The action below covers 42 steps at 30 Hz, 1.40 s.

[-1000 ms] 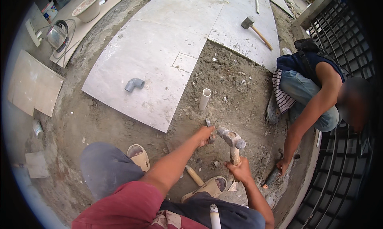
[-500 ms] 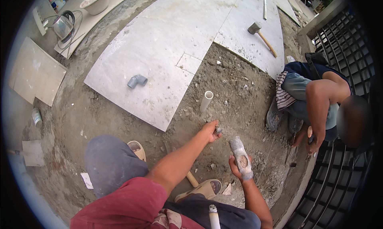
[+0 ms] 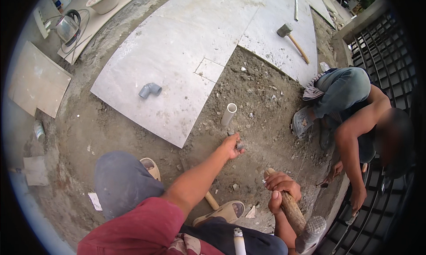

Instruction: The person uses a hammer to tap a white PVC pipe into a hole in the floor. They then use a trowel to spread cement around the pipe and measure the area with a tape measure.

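Note:
My left hand (image 3: 231, 147) is closed round a grey metal rod (image 3: 240, 145) with a rounded end; most of it is hidden by my fingers. Just beyond that hand a white plastic pipe (image 3: 228, 114) stands upright in the dirt. My right hand (image 3: 284, 191) grips the wooden handle of a hammer (image 3: 311, 233). Its grey head points down toward the lower right, close to my forearm. A tool with a wooden handle (image 3: 212, 201) lies on the ground between my sandals.
At the right a co-worker (image 3: 350, 117) crouches by a black metal grille (image 3: 377, 64). Large grey tiles (image 3: 164, 46) cover the ground ahead, bearing a grey elbow pipe fitting (image 3: 150, 90) and a mallet (image 3: 293, 41). A kettle (image 3: 68, 28) and basin (image 3: 103, 0) stand far left.
My right hand has swung the hammer back, its head now lower right, away from my left hand. My left hand has barely shifted. The co-worker's arms have moved down and the knee has turned.

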Motion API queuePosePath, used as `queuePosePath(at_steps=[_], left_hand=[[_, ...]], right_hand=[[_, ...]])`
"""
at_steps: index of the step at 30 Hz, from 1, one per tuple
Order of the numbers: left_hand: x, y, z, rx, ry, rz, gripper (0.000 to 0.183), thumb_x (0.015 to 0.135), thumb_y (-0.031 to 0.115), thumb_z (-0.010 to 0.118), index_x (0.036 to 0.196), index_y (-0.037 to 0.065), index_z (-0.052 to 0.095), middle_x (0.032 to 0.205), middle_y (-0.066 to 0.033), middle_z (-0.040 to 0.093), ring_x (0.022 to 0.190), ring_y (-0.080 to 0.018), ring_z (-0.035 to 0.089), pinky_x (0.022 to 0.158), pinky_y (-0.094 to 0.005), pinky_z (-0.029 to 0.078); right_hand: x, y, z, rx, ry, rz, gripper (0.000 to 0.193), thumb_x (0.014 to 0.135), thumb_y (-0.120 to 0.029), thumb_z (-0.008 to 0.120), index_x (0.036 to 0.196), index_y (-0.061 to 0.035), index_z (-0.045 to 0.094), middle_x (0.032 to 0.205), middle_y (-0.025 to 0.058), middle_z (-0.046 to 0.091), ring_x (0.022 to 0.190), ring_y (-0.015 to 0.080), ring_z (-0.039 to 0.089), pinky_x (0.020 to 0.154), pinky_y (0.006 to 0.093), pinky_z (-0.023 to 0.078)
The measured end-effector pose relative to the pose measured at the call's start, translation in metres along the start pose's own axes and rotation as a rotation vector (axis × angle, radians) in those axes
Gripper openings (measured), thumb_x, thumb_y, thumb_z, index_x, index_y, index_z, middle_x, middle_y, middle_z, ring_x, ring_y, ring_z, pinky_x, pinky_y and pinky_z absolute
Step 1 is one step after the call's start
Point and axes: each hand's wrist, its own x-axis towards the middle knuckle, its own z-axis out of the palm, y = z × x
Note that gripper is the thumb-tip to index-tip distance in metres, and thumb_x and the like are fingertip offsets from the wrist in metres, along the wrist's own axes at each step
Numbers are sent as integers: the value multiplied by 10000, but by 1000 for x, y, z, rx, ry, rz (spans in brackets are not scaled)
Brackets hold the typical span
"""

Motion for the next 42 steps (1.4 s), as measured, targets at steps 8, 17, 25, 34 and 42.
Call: queuePosePath(at_steps=[8, 17, 25, 34, 42], left_hand=[[18, -12, -36, 36, -95, 39, 238, 969, 360, 557, 878, 146, 504, 751, -17, 490, 655, -180, 497, 581, -379, 481], [20, -8, -22, -18, -122, 9, 210, 958, 338, 566, 878, 155, 503, 726, -26, 495, 657, -190, 482, 594, -391, 476], [-3, 3, -27, 113, -102, 60, 244, 960, 357, 570, 849, 146, 515, 674, -22, 507, 605, -187, 492, 592, -392, 458], [10, -7, -34, 179, -71, 77, 215, 965, 320, 574, 899, 122, 526, 692, -24, 501, 591, -178, 503, 621, -401, 492], [10, -18, -24, 738, 91, 341, 365, 950, 428, 538, 1021, 72, 585, 883, -81, 573, 792, -218, 572, 683, -382, 468]], right_hand=[[-63, 64, -24, -581, -383, 991, 199, 780, -162, 727, 746, -23, 589, 609, 55, 576, 574, 138, 520, 559, 312, 434], [-55, 65, -14, -354, -183, 89, 168, 800, -129, 677, 726, -26, 567, 604, 92, 597, 554, 216, 615, 574, 341, 513], [-73, 55, -25, -482, -469, 720, 243, 671, -156, 768, 763, -13, 594, 675, 134, 637, 604, 282, 659, 594, 347, 510], [-95, 119, -46, -878, -717, 897, 266, 705, -272, 709, 835, -43, 667, 797, 202, 684, 798, 413, 663, 733, 475, 527], [-113, 82, -51, -510, -415, 1083, 255, 728, -215, 734, 883, -22, 680, 732, 130, 681, 671, 250, 667, 663, 394, 520]])
